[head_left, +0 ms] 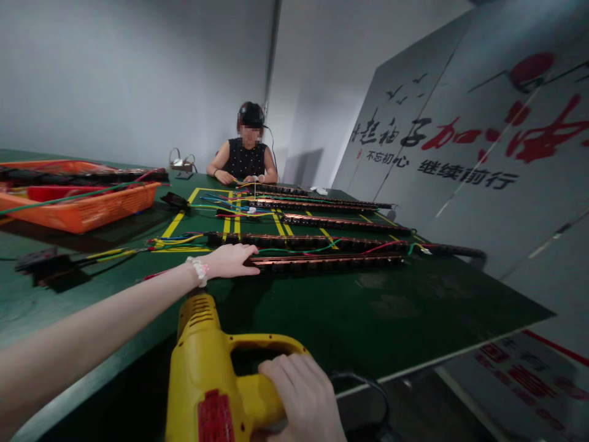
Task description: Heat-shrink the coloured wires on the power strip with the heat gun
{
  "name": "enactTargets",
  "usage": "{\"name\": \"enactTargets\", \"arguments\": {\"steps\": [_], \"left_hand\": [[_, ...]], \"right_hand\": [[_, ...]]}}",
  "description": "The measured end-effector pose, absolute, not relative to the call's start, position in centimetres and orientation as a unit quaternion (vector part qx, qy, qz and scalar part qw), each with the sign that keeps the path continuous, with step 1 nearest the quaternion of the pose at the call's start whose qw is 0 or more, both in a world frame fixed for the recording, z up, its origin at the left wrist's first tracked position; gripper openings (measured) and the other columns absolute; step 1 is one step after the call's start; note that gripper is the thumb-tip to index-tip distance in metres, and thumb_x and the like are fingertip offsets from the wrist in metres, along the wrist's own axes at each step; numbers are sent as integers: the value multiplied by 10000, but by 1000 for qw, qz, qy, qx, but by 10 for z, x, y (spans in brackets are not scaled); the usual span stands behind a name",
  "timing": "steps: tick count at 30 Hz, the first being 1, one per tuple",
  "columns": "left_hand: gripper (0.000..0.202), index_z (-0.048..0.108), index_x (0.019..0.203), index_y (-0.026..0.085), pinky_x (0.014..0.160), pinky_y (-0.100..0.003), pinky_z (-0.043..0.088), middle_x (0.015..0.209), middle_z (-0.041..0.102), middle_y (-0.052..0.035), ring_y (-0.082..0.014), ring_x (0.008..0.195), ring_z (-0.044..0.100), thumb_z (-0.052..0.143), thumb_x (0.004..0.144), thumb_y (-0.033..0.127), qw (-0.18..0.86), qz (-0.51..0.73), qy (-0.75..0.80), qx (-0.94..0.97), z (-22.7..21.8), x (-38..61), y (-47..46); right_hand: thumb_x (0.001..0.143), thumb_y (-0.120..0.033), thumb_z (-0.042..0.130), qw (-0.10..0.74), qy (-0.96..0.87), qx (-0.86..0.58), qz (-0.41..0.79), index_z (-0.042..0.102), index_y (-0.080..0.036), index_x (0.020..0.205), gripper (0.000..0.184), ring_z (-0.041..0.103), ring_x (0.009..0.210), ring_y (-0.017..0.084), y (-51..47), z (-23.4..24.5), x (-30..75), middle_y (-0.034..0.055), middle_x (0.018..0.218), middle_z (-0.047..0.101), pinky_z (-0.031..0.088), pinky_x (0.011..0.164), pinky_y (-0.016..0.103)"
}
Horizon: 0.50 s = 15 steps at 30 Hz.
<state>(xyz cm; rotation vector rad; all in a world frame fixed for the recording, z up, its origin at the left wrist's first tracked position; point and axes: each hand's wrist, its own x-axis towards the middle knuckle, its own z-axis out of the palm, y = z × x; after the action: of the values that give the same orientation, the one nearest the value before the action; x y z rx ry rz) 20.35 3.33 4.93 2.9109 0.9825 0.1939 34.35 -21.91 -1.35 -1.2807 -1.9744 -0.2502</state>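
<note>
My right hand is wrapped round the handle of a yellow heat gun in the lower middle of the view. The gun's nozzle end points away from me, just below my left wrist, and is partly hidden. My left hand reaches across the table, thumb on the near side and fingers on the far side of the end of the nearest long black strip with copper-coloured lines. The hand covers that end. Right behind it lies a similar strip with yellow, blue and green wires at its left end.
Several more strips lie farther back on the green table, which has yellow marking lines. An orange basket holding strips stands at the left. Black connectors lie left. A co-worker sits at the far side. A cable hangs near the front edge.
</note>
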Motion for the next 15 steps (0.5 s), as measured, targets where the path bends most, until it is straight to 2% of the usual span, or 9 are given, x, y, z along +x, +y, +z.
{"name": "enactTargets", "arguments": {"steps": [2,4,7,10,13,15], "left_hand": [[549,554,1107,189,751,-315,466,1140,592,-109,-256,959,609,425,816,637,34,30,325,945,45,213,35],[553,554,1065,176,720,-309,466,1149,581,-120,-264,969,606,410,820,650,25,35,328,944,41,218,36],[498,523,1003,164,695,-300,454,1094,595,-116,-251,941,608,403,849,622,23,62,333,941,36,220,34],[402,485,956,166,663,-289,432,1019,615,-93,-227,877,617,422,880,556,21,76,320,944,36,219,30],[372,455,996,149,640,-298,419,962,633,-93,-236,842,628,433,898,507,-15,78,308,948,43,219,26],[389,453,1024,135,643,-310,416,942,634,-104,-245,833,629,405,911,504,-82,90,299,946,54,218,27]], "right_hand": [[902,-651,203,377,-776,-489,-126,556,-198,877,575,487,623,145,-216,-16,344,1,701,572,305,601,299],[941,-588,94,382,-775,-479,-154,560,-188,868,618,473,603,141,-213,-20,343,7,675,557,283,584,303],[990,-397,178,405,-747,-483,-212,557,-188,812,467,425,563,136,-207,-27,339,-3,609,509,246,576,309],[972,-212,249,409,-724,-492,-259,549,-187,768,364,379,535,135,-204,-33,334,-11,560,463,225,575,310],[962,-190,262,415,-712,-492,-279,550,-184,753,356,380,522,136,-202,-37,331,-10,550,466,224,567,309],[957,-183,263,425,-701,-497,-286,548,-186,742,357,399,514,135,-202,-39,329,-10,548,482,230,563,308]]}}
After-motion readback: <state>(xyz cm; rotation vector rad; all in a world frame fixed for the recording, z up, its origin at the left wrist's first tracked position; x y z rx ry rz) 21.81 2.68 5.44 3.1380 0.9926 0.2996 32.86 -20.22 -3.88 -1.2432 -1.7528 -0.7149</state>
